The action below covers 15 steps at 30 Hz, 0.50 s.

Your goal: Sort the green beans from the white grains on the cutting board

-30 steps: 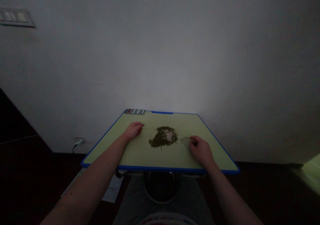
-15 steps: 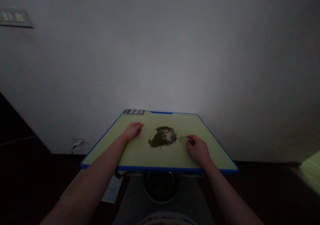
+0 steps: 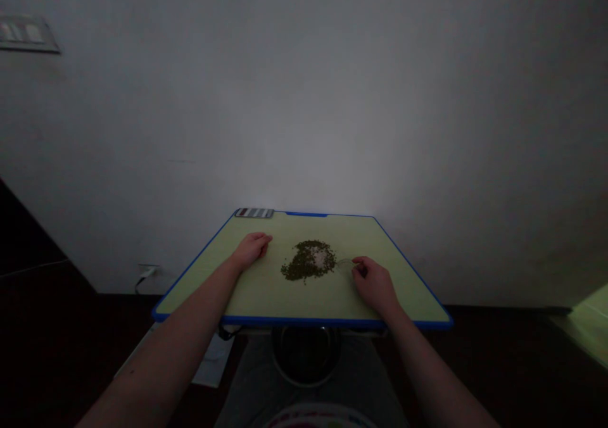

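A heap of small green beans (image 3: 304, 266) lies in the middle of the pale yellow tabletop (image 3: 294, 301), with a patch of pale grains (image 3: 322, 258) on its right part. To the right of the heap, my right hand (image 3: 375, 282) pinches a thin see-through utensil with a rounded end (image 3: 344, 263). That end is at the heap's right edge; whether it touches the beans I cannot tell. My left hand (image 3: 251, 251) rests on the tabletop left of the heap, its fingers loosely curled with nothing visible in them.
A phone (image 3: 254, 213) lies at the table's back left corner. Below the front edge, a dark round bowl (image 3: 306, 380) sits between my legs. A pale wall (image 3: 304, 99) stands behind the table. A plug (image 3: 149, 272) sits in a low wall socket.
My right hand has moved slightly left, bringing the see-through utensil closer to the heap. The utensil looks thinner now, as if turned. My left hand stays in place.
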{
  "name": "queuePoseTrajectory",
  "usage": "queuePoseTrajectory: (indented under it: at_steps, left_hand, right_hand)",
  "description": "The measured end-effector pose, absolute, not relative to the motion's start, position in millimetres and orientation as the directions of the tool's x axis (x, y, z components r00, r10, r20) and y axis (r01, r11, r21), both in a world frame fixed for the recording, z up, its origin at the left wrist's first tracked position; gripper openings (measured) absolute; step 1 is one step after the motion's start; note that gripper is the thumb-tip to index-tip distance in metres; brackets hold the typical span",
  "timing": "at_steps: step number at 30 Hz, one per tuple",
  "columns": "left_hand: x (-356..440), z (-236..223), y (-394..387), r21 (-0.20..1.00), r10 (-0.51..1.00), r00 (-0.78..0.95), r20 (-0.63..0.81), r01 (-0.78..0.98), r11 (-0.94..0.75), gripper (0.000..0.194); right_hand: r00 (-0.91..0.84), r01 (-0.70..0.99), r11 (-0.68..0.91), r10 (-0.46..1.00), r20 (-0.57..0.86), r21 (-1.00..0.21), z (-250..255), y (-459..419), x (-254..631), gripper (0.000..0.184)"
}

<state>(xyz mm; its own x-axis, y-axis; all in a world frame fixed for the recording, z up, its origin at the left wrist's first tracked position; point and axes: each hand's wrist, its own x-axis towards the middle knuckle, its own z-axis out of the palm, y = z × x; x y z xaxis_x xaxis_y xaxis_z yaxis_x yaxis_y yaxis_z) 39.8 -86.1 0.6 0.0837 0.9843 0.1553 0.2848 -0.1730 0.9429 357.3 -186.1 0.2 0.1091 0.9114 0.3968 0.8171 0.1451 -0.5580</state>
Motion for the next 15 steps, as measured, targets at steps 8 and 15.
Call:
queuePoseTrajectory:
  at_steps: [8, 15]
  left_hand:
    - [40.4, 5.1, -90.7, 0.936, 0.986, 0.084, 0.146, 0.312, -0.165, 0.035]
    - [39.3, 2.2, -87.2, 0.924, 0.984, 0.082, 0.157, 0.339, -0.175, 0.037]
  right_hand:
    - [0.199, 0.834, 0.064, 0.892, 0.407, -0.547, -2.8, -184.9, 368.6, 0.025]
    - [0.128, 0.824, 0.129, 0.906, 0.404, -0.551, -2.5, -183.9, 361.0, 0.026]
